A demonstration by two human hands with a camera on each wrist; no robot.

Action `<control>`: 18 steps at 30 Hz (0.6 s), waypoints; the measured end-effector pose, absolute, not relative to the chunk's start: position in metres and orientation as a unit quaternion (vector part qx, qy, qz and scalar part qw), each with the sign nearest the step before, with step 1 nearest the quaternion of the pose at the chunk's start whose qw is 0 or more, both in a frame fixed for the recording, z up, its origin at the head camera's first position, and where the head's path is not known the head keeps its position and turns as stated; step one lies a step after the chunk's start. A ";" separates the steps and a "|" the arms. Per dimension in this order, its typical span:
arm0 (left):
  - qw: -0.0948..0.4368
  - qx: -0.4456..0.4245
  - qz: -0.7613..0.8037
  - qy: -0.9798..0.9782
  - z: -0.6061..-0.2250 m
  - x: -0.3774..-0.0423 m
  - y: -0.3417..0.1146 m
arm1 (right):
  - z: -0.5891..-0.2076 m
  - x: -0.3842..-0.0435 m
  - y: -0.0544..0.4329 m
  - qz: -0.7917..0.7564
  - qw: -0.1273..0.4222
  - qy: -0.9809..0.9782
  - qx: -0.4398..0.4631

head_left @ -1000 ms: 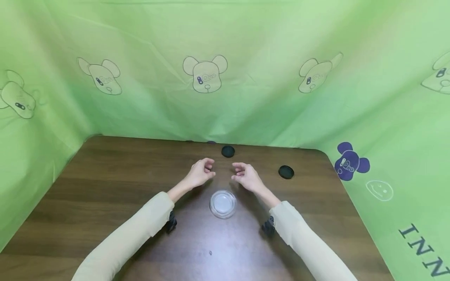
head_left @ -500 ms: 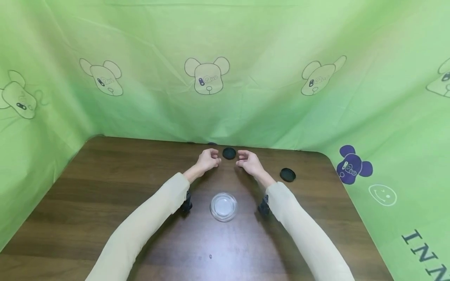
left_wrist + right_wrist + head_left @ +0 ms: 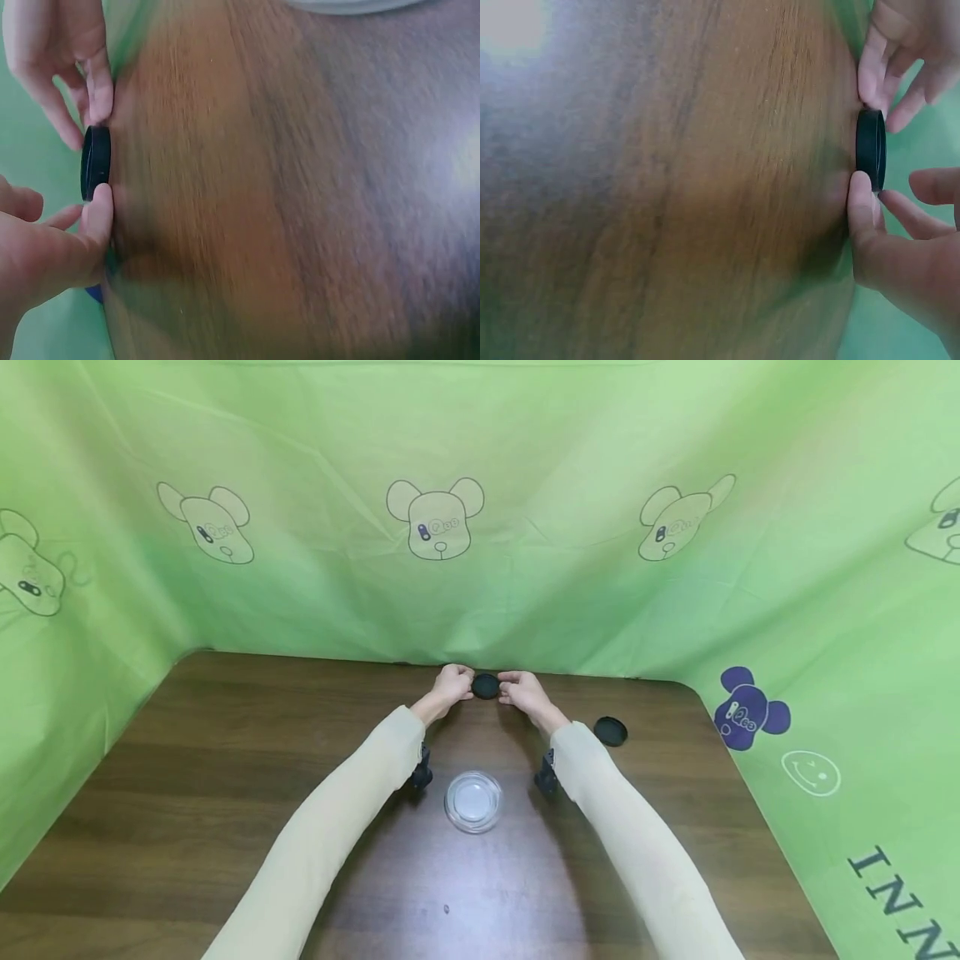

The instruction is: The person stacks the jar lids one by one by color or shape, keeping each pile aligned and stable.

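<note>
A round black lid (image 3: 486, 686), shallow and with a raised rim, lies near the far edge of the table. My left hand (image 3: 450, 685) pinches its left side, thumb and fingertip at the rim. From the other side my right hand (image 3: 525, 692) holds the rim in the same way. Both wrist views show the lid (image 3: 96, 163) from the side, between the two hands. Closer to me stands a clear round glass container (image 3: 473, 802), seen from above. A second black lid (image 3: 611, 732) lies to the right of my right hand.
The brown wooden table (image 3: 247, 760) ends at a green cloth backdrop (image 3: 330, 593) just behind the held lid. Green cloth also hangs along the left and right sides. A tiny dark speck (image 3: 446, 909) is on the table near me.
Both hands have moved away from me and closer together, from beyond the glass container to the far lid, and now grip its two sides. The other lid and the container stay put.
</note>
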State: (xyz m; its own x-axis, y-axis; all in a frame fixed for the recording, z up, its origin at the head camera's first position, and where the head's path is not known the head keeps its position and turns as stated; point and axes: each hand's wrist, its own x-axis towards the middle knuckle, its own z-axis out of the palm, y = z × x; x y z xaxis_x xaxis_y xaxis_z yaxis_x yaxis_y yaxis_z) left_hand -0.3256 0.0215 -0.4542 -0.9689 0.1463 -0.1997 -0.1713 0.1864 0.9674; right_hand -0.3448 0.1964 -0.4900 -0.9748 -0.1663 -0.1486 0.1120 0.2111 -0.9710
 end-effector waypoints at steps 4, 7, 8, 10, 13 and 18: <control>0.127 0.000 0.611 0.781 -0.453 -0.324 0.026 | -0.511 -0.366 0.202 -0.610 0.117 0.784 -0.023; 0.126 0.006 0.600 0.790 -0.453 -0.322 0.028 | -0.480 -0.342 0.189 -0.564 0.114 0.818 -0.003; 0.125 0.008 0.597 0.792 -0.452 -0.322 0.028 | -0.472 -0.336 0.187 -0.555 0.109 0.824 -0.008; 0.122 0.011 0.591 0.797 -0.452 -0.321 0.027 | -0.456 -0.323 0.181 -0.538 0.108 0.836 -0.002; 0.117 0.013 0.577 0.808 -0.453 -0.320 0.026 | -0.447 -0.313 0.178 -0.537 0.108 0.837 -0.006; 0.105 0.018 0.553 0.826 -0.454 -0.316 0.023 | -0.447 -0.307 0.175 -0.532 0.104 0.840 -0.008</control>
